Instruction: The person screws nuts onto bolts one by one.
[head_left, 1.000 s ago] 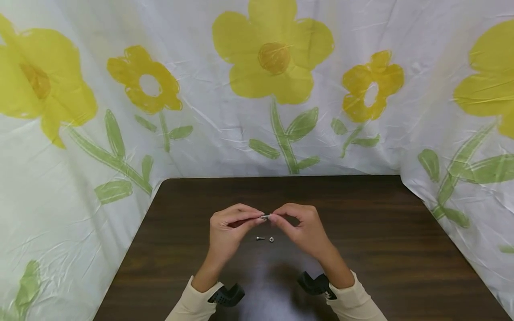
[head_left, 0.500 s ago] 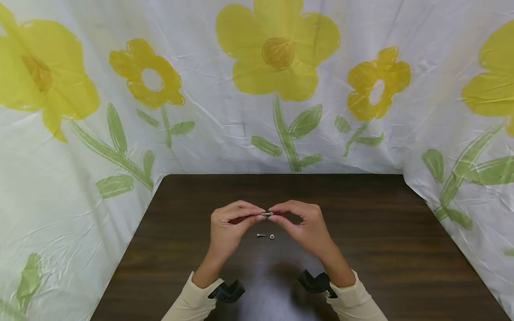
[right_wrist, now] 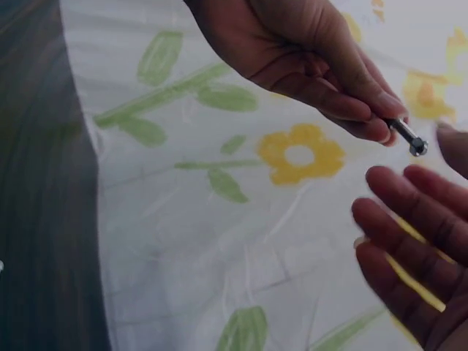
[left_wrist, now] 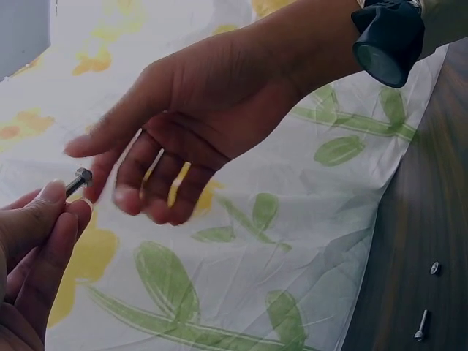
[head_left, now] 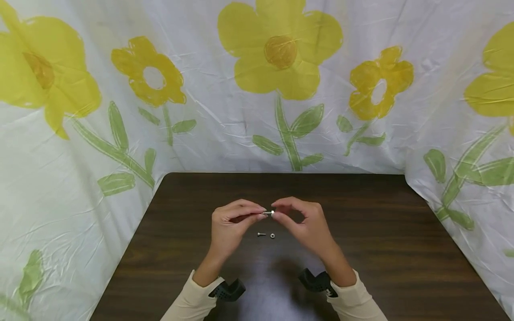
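Observation:
Between thumb and fingertips, my left hand (head_left: 230, 223) pinches a silver bolt (head_left: 268, 212) above the dark table. The bolt lies nearly level in the head view and points toward the right hand. A wider, nut-like piece (right_wrist: 417, 146) sits at its free end. My right hand (head_left: 302, 220) is right beside that end, thumb and index finger parted around it. In the right wrist view its other fingers are loosely extended. The bolt's other end is hidden in the left fingers. Below the hands, a smaller bolt (head_left: 261, 234) and a nut (head_left: 272, 236) lie on the table.
The dark wood-grain table (head_left: 361, 249) reaches back to a white cloth (head_left: 217, 133) printed with yellow flowers. Each wrist wears a black camera mount, the left mount (head_left: 227, 290) and the right mount (head_left: 315, 281), both low over the table.
The right fingertips were closed on the bolt's right end a second ago and have since parted, baring the nut-like piece. The left hand keeps its pinch. The head view has shifted slightly.

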`<state>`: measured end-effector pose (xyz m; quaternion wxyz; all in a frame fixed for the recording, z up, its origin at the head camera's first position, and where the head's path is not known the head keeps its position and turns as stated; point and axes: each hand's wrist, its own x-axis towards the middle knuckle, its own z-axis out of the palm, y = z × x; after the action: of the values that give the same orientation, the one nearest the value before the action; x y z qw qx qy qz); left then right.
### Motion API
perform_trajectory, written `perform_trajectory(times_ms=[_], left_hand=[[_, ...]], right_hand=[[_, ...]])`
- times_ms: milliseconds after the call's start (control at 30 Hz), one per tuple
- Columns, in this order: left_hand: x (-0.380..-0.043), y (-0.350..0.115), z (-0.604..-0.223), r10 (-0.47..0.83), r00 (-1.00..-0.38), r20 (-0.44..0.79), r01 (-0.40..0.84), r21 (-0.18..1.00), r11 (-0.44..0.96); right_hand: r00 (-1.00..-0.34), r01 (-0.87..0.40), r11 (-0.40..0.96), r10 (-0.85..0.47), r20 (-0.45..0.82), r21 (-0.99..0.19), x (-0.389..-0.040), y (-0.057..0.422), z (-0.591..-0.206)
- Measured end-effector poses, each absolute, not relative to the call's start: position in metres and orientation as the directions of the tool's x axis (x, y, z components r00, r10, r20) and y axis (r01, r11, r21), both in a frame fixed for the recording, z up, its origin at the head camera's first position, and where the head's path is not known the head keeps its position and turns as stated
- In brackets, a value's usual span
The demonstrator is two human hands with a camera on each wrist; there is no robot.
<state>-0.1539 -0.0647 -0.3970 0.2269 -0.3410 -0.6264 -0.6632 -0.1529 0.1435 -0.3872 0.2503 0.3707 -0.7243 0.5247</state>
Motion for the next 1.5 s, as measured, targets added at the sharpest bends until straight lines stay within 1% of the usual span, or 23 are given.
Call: perform_trajectory(times_ms=[167, 267, 333, 567, 700, 800, 900, 1000, 1100, 1200, 1333, 1433, 1500], left_hand=[[-0.155, -0.064, -0.397, 0.131, -0.668, 0.732, 0.721, 0.681, -0.128], [-0.156, -0.064, -0.397, 0.133, -0.672, 0.729, 0.714, 0.685, -0.145], [-0.156, -0.064, -0.398, 0.134, -0.674, 0.726, 0.711, 0.688, -0.148], [-0.154, -0.064, -0.399, 0.139, -0.679, 0.721, 0.705, 0.693, -0.151], [-0.153, -0.063, -0.399, 0.14, -0.68, 0.719, 0.705, 0.695, -0.141], [-0.153, -0.063, -0.399, 0.136, -0.686, 0.715, 0.703, 0.699, -0.133], [-0.154, -0.063, -0.399, 0.127, -0.689, 0.713, 0.702, 0.701, -0.125], [-0.154, -0.063, -0.398, 0.119, -0.688, 0.716, 0.705, 0.698, -0.123], [-0.155, -0.063, -0.398, 0.12, -0.685, 0.719, 0.706, 0.695, -0.135], [-0.156, -0.064, -0.399, 0.125, -0.682, 0.72, 0.705, 0.694, -0.147], [-0.156, -0.063, -0.399, 0.13, -0.681, 0.721, 0.705, 0.693, -0.15], [-0.155, -0.063, -0.4, 0.13, -0.68, 0.722, 0.707, 0.692, -0.148], [-0.155, -0.063, -0.4, 0.128, -0.678, 0.724, 0.709, 0.69, -0.147]], right_hand=[[-0.485, -0.874, 0.106, -0.266, 0.833, -0.475, -0.157, 0.145, -0.384], [-0.466, -0.884, 0.087, -0.265, 0.845, -0.46, -0.157, 0.143, -0.383], [-0.48, -0.876, 0.092, -0.27, 0.835, -0.474, -0.157, 0.142, -0.383], [-0.607, -0.792, 0.155, -0.307, 0.733, -0.591, -0.151, 0.135, -0.389], [-0.645, -0.76, 0.17, -0.305, 0.7, -0.627, -0.149, 0.134, -0.39], [-0.659, -0.749, 0.178, -0.303, 0.688, -0.639, -0.15, 0.136, -0.39], [-0.641, -0.766, 0.177, -0.289, 0.711, -0.618, -0.152, 0.139, -0.389], [-0.583, -0.811, 0.152, -0.28, 0.763, -0.565, -0.154, 0.143, -0.387], [-0.52, -0.851, 0.097, -0.286, 0.805, -0.515, -0.156, 0.144, -0.385], [-0.48, -0.873, 0.063, -0.289, 0.828, -0.484, -0.158, 0.143, -0.385], [-0.474, -0.878, 0.081, -0.286, 0.833, -0.472, -0.159, 0.142, -0.386], [-0.497, -0.866, 0.109, -0.283, 0.82, -0.487, -0.158, 0.141, -0.387], [-0.524, -0.85, 0.123, -0.285, 0.802, -0.512, -0.157, 0.14, -0.388]])
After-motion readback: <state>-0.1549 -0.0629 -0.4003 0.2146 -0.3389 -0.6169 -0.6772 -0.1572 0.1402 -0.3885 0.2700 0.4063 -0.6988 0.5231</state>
